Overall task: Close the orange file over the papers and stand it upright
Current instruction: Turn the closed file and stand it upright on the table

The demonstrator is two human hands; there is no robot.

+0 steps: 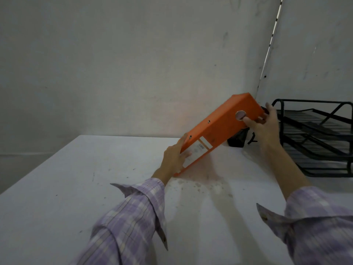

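Your two hands hold the orange file (221,129) closed and tilted, spine facing you, low end at the left and high end at the right. Only its lower left corner looks to meet the white table (76,188); the rest is lifted off at a slant, not upright.

Your left hand (174,159) is at the low end: palm against the near-left edge, fingers curled round onto the spine label (200,148), thumb up along the side. Wrist is bent back a bit, forearm reaching forward from the lower middle, checked purple sleeve (129,217) pushed back from the wrist.

Your right hand (263,125) grips the high end: thumb lies on the spine just beside the round finger hole (240,115), the other fingers wrap round the far top edge. Right arm stretches out long from the lower right.

A black wire tray rack (315,138) sits just right of that hand by the wall. A small black thing (236,140) stands behind the file; blurred, cannot tell what.
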